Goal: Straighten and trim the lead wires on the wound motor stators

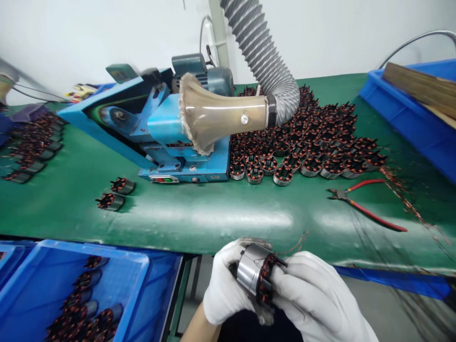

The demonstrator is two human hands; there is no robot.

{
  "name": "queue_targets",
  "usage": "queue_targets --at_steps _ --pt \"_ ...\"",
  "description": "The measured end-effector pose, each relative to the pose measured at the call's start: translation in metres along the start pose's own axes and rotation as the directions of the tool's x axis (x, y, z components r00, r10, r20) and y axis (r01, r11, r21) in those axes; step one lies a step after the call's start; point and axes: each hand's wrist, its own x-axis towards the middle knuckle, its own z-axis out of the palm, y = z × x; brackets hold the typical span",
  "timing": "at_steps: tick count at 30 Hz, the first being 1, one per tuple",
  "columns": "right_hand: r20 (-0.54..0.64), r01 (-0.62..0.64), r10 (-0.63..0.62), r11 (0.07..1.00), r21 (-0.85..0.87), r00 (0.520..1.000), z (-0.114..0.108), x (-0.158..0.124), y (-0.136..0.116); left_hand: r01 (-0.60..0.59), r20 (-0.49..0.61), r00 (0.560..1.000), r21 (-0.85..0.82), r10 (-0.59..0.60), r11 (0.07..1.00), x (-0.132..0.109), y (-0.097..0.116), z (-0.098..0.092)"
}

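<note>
At the bench's near edge I hold a motor stator (252,270), a steel ring with black insulation and copper windings, tilted on its side. My left hand (226,285), in a white glove, wraps round the steel body from the left. My right hand (315,289), also gloved, has its fingers closed at the winding side, by the black prongs; the exact pinch point is partly hidden. Thin copper wire ends (301,241) stick up loosely above the stator. Red-handled cutting pliers (370,209) lie on the green bench to the right, jaws apart, touched by neither hand.
A blue belt-driven machine (166,121) with a tan funnel (224,114) and grey hose (260,45) stands behind. Many stators (313,137) crowd its right; two more (111,202) sit left. Blue bins (142,275) flank the bench (213,213); copper scraps (402,190) lie right.
</note>
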Motion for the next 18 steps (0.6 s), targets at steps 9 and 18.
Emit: queue_targets --at_steps 9,18 --pt "-0.141 -0.118 0.162 0.953 0.279 0.977 0.010 -0.012 -0.003 -0.058 -0.015 0.998 0.162 0.061 0.985 0.002 0.010 0.000" --pt "-0.020 -0.432 0.534 0.705 0.562 0.845 0.016 -0.004 0.004 -0.220 0.057 0.975 0.418 0.217 0.881 0.001 0.014 -0.005"
